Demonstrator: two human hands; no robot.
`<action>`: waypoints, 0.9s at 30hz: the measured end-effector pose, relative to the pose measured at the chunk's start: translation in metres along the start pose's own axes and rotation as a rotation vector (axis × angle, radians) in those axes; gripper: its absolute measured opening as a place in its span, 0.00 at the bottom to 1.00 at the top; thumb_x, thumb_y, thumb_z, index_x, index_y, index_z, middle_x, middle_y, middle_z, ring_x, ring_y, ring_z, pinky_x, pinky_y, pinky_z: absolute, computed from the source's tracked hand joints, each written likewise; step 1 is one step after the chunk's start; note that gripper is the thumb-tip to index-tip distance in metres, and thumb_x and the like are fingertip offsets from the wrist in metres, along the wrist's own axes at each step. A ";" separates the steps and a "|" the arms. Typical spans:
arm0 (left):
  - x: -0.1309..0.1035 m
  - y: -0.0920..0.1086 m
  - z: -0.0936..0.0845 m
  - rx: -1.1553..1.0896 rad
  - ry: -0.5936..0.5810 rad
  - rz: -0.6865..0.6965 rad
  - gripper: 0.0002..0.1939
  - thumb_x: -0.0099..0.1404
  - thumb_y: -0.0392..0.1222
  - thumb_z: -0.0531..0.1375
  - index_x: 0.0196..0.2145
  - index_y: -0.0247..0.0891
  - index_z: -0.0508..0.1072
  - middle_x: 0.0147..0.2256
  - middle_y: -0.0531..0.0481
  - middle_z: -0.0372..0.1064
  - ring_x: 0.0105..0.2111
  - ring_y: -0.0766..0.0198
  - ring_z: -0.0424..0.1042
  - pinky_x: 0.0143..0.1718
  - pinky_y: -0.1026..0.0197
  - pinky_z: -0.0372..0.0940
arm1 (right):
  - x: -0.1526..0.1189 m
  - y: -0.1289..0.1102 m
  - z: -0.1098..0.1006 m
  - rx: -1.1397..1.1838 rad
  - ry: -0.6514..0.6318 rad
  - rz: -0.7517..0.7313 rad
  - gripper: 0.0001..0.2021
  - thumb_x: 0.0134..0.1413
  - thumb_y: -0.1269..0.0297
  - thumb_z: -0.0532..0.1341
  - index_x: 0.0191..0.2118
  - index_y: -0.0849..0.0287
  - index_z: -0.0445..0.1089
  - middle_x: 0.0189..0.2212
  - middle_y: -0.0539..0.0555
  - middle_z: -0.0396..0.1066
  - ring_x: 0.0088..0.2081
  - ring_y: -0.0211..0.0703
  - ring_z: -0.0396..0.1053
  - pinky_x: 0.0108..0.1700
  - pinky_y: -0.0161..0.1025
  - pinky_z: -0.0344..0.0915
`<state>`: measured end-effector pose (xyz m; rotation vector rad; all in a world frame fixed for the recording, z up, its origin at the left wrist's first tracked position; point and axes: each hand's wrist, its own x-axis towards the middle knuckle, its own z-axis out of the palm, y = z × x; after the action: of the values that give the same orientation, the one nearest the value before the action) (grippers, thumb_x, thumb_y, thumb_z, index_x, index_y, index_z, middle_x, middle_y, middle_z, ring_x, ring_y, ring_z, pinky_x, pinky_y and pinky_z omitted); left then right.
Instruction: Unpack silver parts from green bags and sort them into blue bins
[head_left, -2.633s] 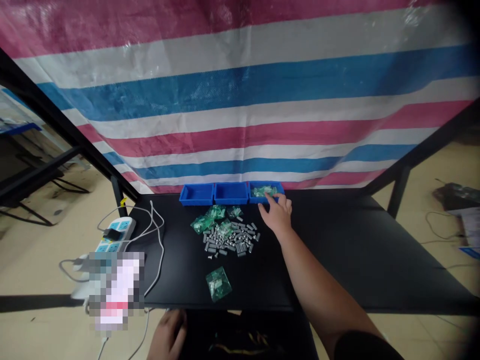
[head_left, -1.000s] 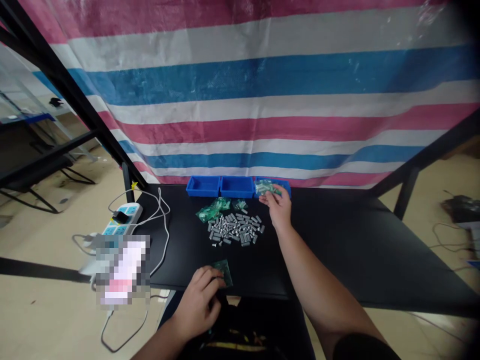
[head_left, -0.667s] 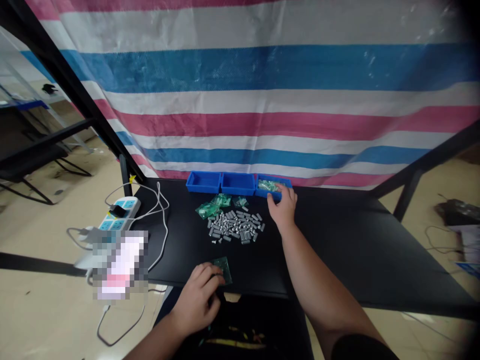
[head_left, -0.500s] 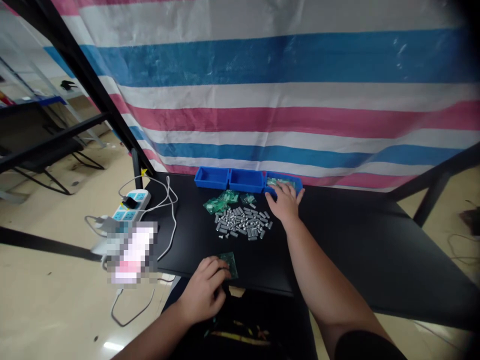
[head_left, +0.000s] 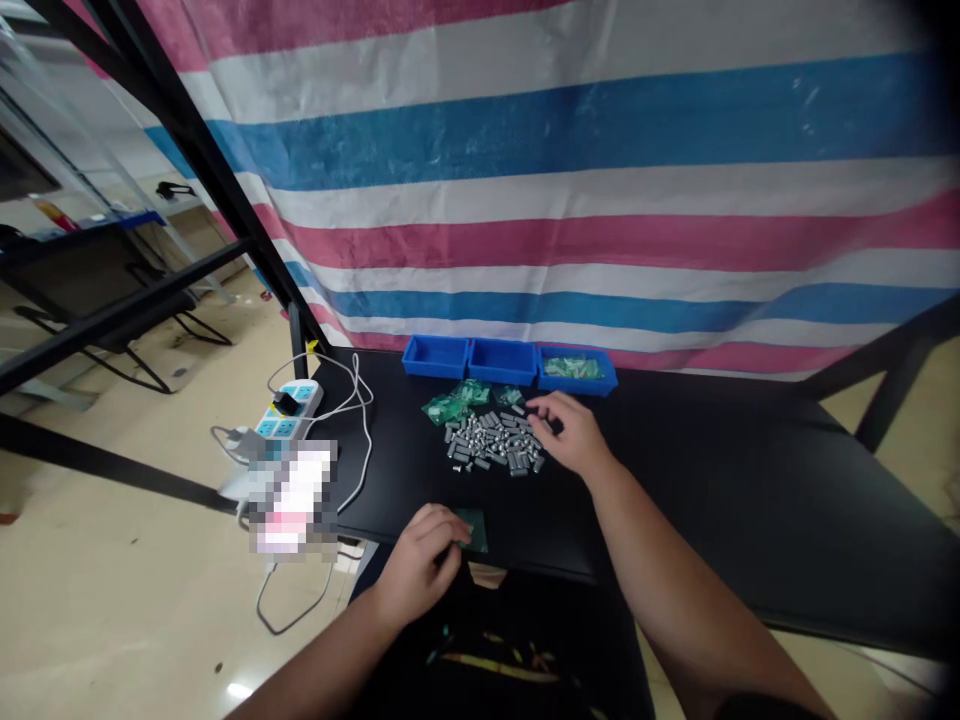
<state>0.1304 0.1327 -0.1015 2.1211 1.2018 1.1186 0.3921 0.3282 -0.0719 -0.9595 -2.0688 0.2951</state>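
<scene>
The left hand (head_left: pixel 420 565) pinched a small, light, crinkly green bag (head_left: pixel 474 530) by its edge while the right hand's (head_left: pixel 574 435) spread fingers touched tiny, hard metal pieces (head_left: pixel 495 445).

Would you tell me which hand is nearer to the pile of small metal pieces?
The right hand: its fingers reach the right edge of the pile of small metal pieces. The left hand is at the table's near edge, on a green packet.

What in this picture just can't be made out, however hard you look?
- Green bag at the table's near edge: half hidden under the left hand in the head view.
- Grey metal pieces by the right hand: too small to identify.
- Item beside the power strip: pixelated.
- Right blue tray: contents too small.
</scene>
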 end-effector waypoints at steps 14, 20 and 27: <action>0.044 -0.001 0.007 0.125 0.337 0.169 0.13 0.63 0.27 0.62 0.42 0.43 0.74 0.49 0.44 0.59 0.58 0.50 0.62 0.58 0.44 0.65 | -0.060 -0.097 0.038 0.686 -0.038 0.293 0.06 0.61 0.62 0.64 0.42 0.55 0.76 0.37 0.54 0.75 0.36 0.42 0.74 0.37 0.38 0.71; 0.033 -0.018 -0.004 0.277 0.229 -0.086 0.10 0.65 0.32 0.59 0.43 0.40 0.71 0.46 0.43 0.63 0.51 0.51 0.64 0.53 0.45 0.63 | -0.027 -0.017 0.011 0.304 0.255 0.424 0.11 0.58 0.58 0.64 0.43 0.57 0.75 0.31 0.53 0.75 0.30 0.41 0.71 0.35 0.38 0.68; 0.036 -0.021 -0.006 0.150 0.073 -0.181 0.09 0.66 0.32 0.56 0.43 0.41 0.68 0.43 0.45 0.64 0.46 0.54 0.65 0.48 0.51 0.63 | 0.032 0.070 -0.030 -0.093 0.340 0.435 0.15 0.55 0.58 0.61 0.45 0.58 0.76 0.43 0.60 0.74 0.39 0.49 0.71 0.43 0.45 0.69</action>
<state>0.1258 0.1737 -0.0976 2.0439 1.5219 1.0631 0.4403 0.3954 -0.0696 -1.4123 -1.5657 0.2396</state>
